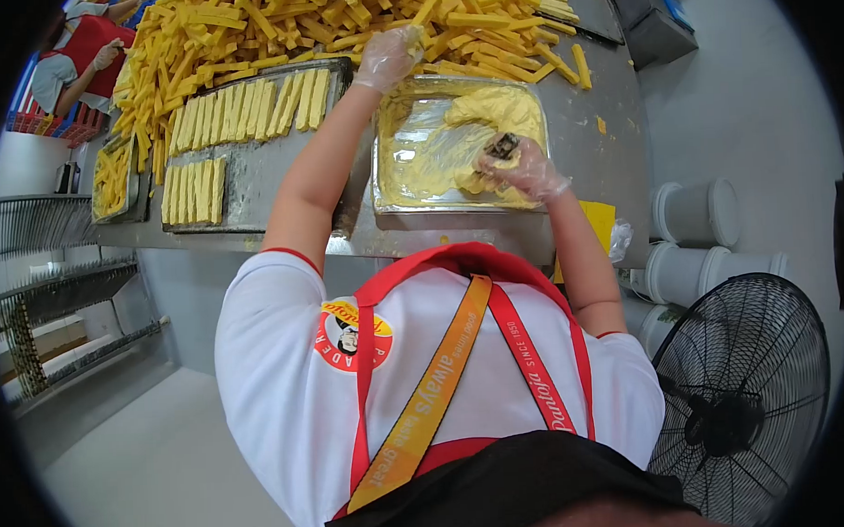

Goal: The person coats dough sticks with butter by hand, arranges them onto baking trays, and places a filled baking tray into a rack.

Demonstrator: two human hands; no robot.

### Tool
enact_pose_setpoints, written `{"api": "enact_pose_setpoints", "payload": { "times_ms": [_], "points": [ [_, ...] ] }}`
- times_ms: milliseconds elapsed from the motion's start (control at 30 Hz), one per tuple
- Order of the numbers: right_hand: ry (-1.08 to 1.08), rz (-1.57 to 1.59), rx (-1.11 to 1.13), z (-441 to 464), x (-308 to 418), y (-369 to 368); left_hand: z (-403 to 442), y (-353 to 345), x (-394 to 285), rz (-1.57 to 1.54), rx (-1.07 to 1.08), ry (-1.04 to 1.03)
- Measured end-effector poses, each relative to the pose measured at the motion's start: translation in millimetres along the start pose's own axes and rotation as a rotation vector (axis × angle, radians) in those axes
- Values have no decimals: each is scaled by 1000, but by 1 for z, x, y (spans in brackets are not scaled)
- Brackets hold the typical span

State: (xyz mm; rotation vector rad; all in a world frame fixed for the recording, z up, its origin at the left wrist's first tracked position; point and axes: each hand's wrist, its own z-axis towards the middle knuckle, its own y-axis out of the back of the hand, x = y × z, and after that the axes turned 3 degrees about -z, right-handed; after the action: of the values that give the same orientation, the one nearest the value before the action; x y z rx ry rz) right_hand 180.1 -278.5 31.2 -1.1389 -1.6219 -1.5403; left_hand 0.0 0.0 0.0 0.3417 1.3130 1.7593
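My left hand, in a clear plastic glove, reaches to the front of a heap of yellow cake sticks. Its fingers are closed around what looks like one yellow stick, partly hidden. My right hand, also gloved, grips a dark-handled spreader low over the metal pan; the blade is hidden. Smeared across the pan lies thick pale-yellow cream. Left of it, a dark baking tray bears coated sticks in a long row and a shorter one.
A smaller tray of yellow sticks stands at the table's left end. Behind it another person in a red apron works. A large black fan and white buckets stand to the right, metal racks at left.
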Motion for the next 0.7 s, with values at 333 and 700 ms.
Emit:
{"api": "enact_pose_setpoints", "payload": {
  "times_ms": [333,700],
  "points": [
    [-82,-46,-26,-30,7,46,-111,70,-55,-466,13,284],
    [207,283,-397,1,-12,-10,-170,1,-89,-448,-1,238]
  ]
}}
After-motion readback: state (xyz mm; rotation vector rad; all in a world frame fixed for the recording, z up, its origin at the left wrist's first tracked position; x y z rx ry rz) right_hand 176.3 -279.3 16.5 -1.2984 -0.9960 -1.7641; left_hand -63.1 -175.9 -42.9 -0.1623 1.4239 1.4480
